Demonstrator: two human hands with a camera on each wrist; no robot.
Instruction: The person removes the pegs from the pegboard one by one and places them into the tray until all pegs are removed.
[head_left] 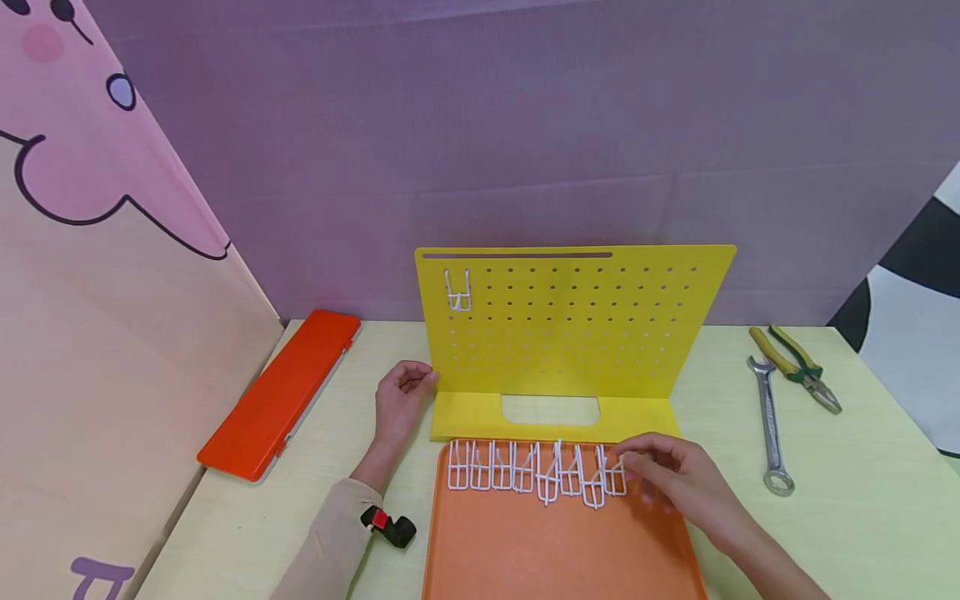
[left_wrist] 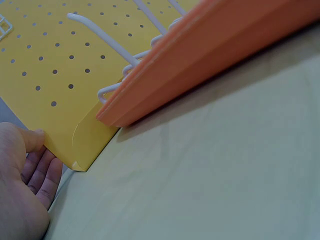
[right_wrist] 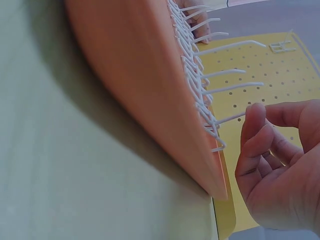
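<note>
A yellow pegboard (head_left: 555,333) stands upright on its base, with one white wire hook (head_left: 458,292) hung near its upper left corner. My left hand (head_left: 403,400) holds the board's lower left edge; in the left wrist view the thumb (left_wrist: 34,140) lies at the front and the other fingers are partly behind. Several white wire hooks (head_left: 547,475) lie in a row along the far side of an orange tray (head_left: 555,542). At the right end of that row my right hand (head_left: 678,483) pinches the tip of the last hook's prong (right_wrist: 232,118) between thumb and forefinger.
On the table's right lie a combination wrench (head_left: 770,425) and yellow-green pliers (head_left: 798,367). A long red case (head_left: 281,396) lies at the left near the wall. Behind the board hangs a purple cloth backdrop (head_left: 525,125).
</note>
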